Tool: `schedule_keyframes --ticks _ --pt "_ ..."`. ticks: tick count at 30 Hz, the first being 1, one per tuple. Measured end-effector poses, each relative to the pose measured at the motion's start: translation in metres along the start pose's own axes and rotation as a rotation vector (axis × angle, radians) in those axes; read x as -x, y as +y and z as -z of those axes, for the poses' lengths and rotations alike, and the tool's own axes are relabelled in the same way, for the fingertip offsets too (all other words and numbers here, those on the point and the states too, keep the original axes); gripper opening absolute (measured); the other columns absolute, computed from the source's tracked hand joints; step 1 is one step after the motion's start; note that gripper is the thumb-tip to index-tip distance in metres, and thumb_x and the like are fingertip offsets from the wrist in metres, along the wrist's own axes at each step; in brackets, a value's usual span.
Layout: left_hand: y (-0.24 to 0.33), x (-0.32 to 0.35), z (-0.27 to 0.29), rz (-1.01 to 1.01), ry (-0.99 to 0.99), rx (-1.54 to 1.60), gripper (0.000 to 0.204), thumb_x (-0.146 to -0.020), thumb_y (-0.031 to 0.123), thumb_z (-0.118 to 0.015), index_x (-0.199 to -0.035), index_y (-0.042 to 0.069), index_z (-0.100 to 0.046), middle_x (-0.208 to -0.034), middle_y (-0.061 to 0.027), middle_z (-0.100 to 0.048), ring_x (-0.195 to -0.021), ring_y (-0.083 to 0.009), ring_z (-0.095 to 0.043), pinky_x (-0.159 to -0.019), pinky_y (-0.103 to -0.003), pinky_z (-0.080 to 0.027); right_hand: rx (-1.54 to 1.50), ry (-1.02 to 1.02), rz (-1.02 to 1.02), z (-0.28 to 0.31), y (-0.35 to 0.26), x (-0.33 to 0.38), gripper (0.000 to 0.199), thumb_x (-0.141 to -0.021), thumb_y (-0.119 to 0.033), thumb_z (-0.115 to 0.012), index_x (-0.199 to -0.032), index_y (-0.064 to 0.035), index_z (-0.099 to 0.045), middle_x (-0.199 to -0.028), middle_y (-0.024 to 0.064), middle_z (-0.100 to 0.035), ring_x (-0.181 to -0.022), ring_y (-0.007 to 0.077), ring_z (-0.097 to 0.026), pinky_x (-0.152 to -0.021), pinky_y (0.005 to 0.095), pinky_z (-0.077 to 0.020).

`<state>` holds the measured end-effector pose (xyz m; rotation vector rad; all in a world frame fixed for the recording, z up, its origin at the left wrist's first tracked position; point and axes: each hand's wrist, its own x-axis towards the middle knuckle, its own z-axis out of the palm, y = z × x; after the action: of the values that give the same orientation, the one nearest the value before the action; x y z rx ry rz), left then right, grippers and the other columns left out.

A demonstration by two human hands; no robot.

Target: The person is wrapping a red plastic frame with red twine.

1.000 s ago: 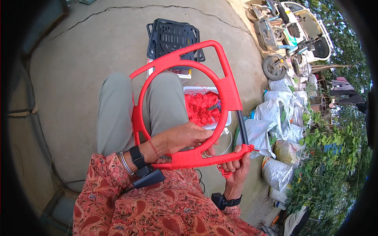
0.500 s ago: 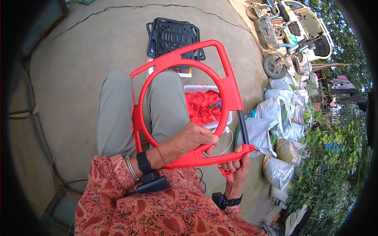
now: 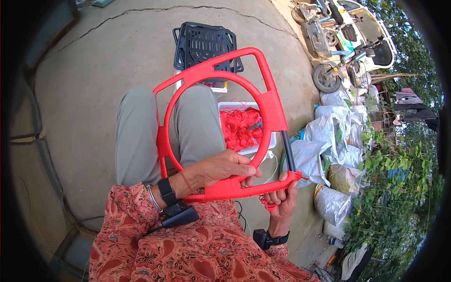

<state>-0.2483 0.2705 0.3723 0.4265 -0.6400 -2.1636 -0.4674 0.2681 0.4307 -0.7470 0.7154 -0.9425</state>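
Resting across the lower bar of a red thread-wrapped frame (image 3: 221, 117), the left hand (image 3: 221, 170) lies with its fingers stretched out and closed over the bar, the thumb underneath. The frame, a ring set inside a squarish outline, is held up over the person's lap, tilted away from the camera, with one dark unwrapped stretch on its right side. The right hand (image 3: 283, 195) grips the frame's lower right corner, fingers curled tight around it and pinching a small bunch of red thread (image 3: 268, 204) that hangs just below. Beyond the frame, a white tub (image 3: 268, 145) holding more red thread sits on the concrete ground beside the knee, and a black plastic crate (image 3: 203, 44) stands farther off.
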Motion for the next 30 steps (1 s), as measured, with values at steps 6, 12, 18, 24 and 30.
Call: schedule_keyframes --ticks 6,12,18,24,30 --pt "-0.007 -0.003 -0.003 -0.084 0.142 -0.141 0.023 -0.087 0.017 -0.063 -0.093 -0.004 -0.065 -0.072 -0.0038 -0.061 -0.064 -0.0096 -0.057 -0.064 -0.022 -0.046 0.003 -0.012 0.000 0.000 0.000 0.000 0.041 -0.093 -0.040 -0.052 -0.100 -0.0001 -0.048 -0.048 -0.0097 -0.024 -0.036 0.0029 -0.024 -0.038 0.0223 -0.0200" --pt "-0.008 -0.001 -0.002 -0.080 0.084 -0.079 0.028 -0.090 0.021 -0.060 -0.099 -0.005 -0.063 -0.074 -0.0054 -0.061 -0.068 -0.0110 -0.058 -0.065 -0.024 -0.046 0.000 -0.010 -0.005 0.003 0.001 0.002 0.041 -0.093 -0.040 -0.052 -0.100 0.0001 -0.048 -0.048 -0.0098 -0.023 -0.037 0.0029 -0.023 -0.038 0.0225 -0.0196" --pt "0.000 -0.003 -0.002 -0.010 0.002 0.084 0.043 -0.095 0.034 -0.049 -0.110 -0.005 -0.061 -0.074 -0.0056 -0.061 -0.070 -0.0114 -0.057 -0.066 -0.024 -0.046 0.009 0.001 0.006 0.002 0.001 0.001 0.042 -0.093 -0.040 -0.052 -0.100 0.0006 -0.048 -0.048 -0.0093 -0.024 -0.037 0.0029 -0.023 -0.038 0.0228 -0.0193" --pt "-0.001 -0.009 0.003 -0.030 -0.097 0.075 0.037 -0.093 0.033 -0.055 -0.096 -0.003 -0.064 -0.071 -0.0061 -0.060 -0.064 -0.0106 -0.054 -0.063 -0.023 -0.044 0.011 -0.020 0.006 0.002 0.001 0.003 0.043 -0.092 -0.042 -0.053 -0.100 0.0003 -0.048 -0.048 -0.0093 -0.024 -0.037 0.0032 -0.023 -0.038 0.0230 -0.0197" --pt "-0.001 -0.007 -0.005 -0.051 0.083 -0.029 0.031 -0.090 0.029 -0.060 -0.082 -0.002 -0.063 -0.061 -0.0037 -0.057 -0.056 -0.0097 -0.052 -0.056 -0.023 -0.042 0.027 0.002 0.004 0.002 0.003 0.003 0.043 -0.092 -0.043 -0.053 -0.099 -0.0014 -0.048 -0.048 -0.0097 -0.023 -0.037 0.0032 -0.022 -0.038 0.0227 -0.0197"
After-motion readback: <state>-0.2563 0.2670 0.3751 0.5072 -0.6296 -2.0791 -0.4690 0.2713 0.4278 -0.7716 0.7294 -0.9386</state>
